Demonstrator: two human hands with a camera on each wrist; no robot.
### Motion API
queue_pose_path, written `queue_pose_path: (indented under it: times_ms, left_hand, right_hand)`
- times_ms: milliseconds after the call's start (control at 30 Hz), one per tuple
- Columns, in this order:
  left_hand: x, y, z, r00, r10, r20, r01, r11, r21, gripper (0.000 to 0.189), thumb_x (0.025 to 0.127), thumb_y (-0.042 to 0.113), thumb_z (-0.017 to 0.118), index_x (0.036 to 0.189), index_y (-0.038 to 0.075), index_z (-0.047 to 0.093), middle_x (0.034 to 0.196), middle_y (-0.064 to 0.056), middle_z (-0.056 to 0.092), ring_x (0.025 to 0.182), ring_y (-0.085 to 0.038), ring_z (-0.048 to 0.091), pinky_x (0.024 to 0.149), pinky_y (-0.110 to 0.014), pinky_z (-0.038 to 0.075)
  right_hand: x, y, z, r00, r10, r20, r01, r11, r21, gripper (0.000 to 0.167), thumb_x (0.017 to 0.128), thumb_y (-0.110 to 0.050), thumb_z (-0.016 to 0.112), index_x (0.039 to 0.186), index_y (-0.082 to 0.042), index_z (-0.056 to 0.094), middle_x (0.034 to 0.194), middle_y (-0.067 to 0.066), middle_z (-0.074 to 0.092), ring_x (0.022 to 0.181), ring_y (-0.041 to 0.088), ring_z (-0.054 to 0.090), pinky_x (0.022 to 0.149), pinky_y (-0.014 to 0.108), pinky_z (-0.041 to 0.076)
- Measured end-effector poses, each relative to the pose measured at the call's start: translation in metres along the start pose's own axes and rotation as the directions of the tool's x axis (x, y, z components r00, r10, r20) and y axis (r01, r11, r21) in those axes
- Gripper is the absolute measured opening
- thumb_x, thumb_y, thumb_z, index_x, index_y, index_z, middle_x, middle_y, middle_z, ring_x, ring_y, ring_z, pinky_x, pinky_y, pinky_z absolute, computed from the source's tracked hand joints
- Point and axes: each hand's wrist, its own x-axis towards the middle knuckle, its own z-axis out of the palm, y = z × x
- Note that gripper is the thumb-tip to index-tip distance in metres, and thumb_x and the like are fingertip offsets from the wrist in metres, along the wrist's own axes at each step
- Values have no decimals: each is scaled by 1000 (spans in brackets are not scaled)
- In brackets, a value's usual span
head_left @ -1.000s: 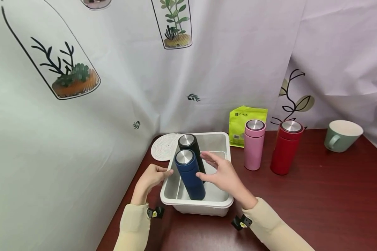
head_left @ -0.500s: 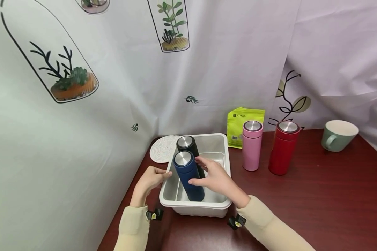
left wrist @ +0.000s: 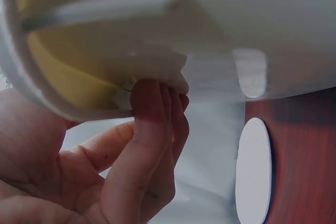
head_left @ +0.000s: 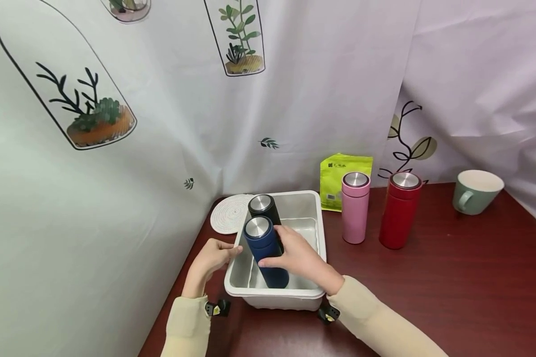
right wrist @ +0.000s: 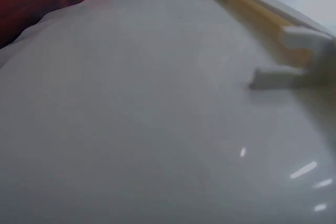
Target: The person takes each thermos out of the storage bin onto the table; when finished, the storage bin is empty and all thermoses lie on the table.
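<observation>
A white plastic basin [head_left: 279, 293] stands on the table, with a blue thermos bottle [head_left: 262, 246] and, behind it, a black thermos bottle [head_left: 264, 207] inside. My left hand [head_left: 211, 259] pinches the basin's left rim; in the left wrist view its fingers [left wrist: 150, 129] lie against the outer wall beneath the rim. My right hand [head_left: 297, 255] reaches over the basin's right side and grips the blue thermos, thumb across its front and fingers at its back right. The right wrist view holds mostly the basin's outer wall [right wrist: 136, 93]; the hand's grip is hidden there.
Right of the basin stand a pink thermos bottle [head_left: 355, 210] and a red thermos bottle [head_left: 399, 213]. A yellow-green pouch [head_left: 332, 181] leans at the back. A green mug [head_left: 475, 194] sits far right, and a white round woven mat [head_left: 228, 214] lies behind the basin's left edge.
My right hand has moved left onto the blue thermos, and its fingers have closed round it. The left hand stays on the rim. The whole view has shifted slightly.
</observation>
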Motion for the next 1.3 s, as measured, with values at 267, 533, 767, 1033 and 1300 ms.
queue_pose_path:
  times_ms: [267, 533, 767, 1033, 1300]
  left_hand:
    - [-1, 1, 1, 1000, 14, 8, -14, 1000, -1, 32, 90, 14, 70, 109, -12, 69, 105, -24, 70, 83, -23, 68, 71, -46, 60]
    - [-1, -2, 1, 1000, -13, 0, 13, 1000, 3, 32, 90, 14, 69, 109, -12, 69, 107, -24, 70, 85, -23, 68, 75, -47, 60]
    - [-3, -1, 0, 1000, -9, -11, 9, 1000, 11, 31, 90, 14, 69, 108, -11, 70, 100, -19, 70, 79, -19, 64, 75, -46, 60]
    - [-2, 0, 1, 1000, -2, -18, 2, 1000, 14, 30, 88, 12, 70, 108, -11, 70, 88, -13, 69, 72, -16, 60, 70, -41, 60]
    - [-2, -1, 1, 1000, -15, -18, 14, 1000, -18, 30, 89, 12, 70, 107, -11, 70, 65, -3, 55, 67, -14, 56, 66, -37, 59]
  right_hand:
    - [0, 1, 7, 996, -70, -57, 65, 994, -88, 73, 73, -30, 87, 130, 0, 51, 118, 13, 61, 103, 25, 62, 90, 41, 54]
    - [-1, 1, 6, 993, -73, -96, 64, 994, -89, 63, 68, -31, 89, 118, -7, 60, 104, 5, 66, 92, 18, 62, 82, 37, 55]
    - [-4, 0, 5, 989, -65, -134, 53, 994, -91, 67, 68, -32, 88, 122, -5, 60, 110, 7, 67, 95, 19, 63, 84, 38, 55]
    - [-8, 0, 2, 991, -44, -125, 39, 998, -40, 72, 68, -32, 87, 128, -4, 58, 117, 8, 65, 96, 18, 61, 83, 36, 55]
    - [-10, -1, 0, 983, -56, -177, 53, 998, -26, 70, 66, -30, 88, 126, -7, 60, 114, 3, 65, 92, 13, 60, 80, 32, 54]
